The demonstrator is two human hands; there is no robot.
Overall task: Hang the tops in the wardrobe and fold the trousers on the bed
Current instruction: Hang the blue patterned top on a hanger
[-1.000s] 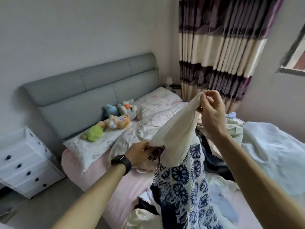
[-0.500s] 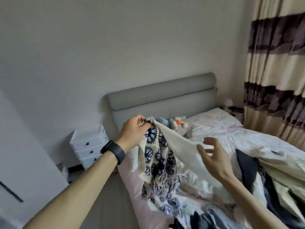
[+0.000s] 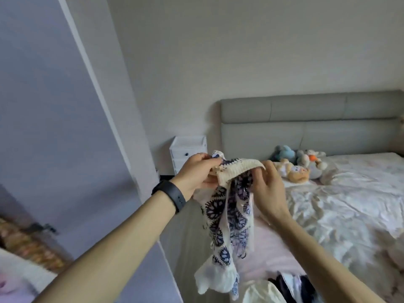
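Top held up in both hands beside the bed.

My left hand (image 3: 196, 172) grips the cream knit edge of the top (image 3: 229, 215) with curled fingers, a black band (image 3: 172, 195) on that wrist. My right hand (image 3: 267, 193) pinches the other end of the same edge. The blue-patterned cloth hangs in the air between my forearms, at the near side of the bed (image 3: 349, 204), above a heap of clothes (image 3: 284, 289). A lilac door (image 3: 54, 127) stands left. Soft toys (image 3: 301, 165) lie by the grey headboard (image 3: 306, 123).
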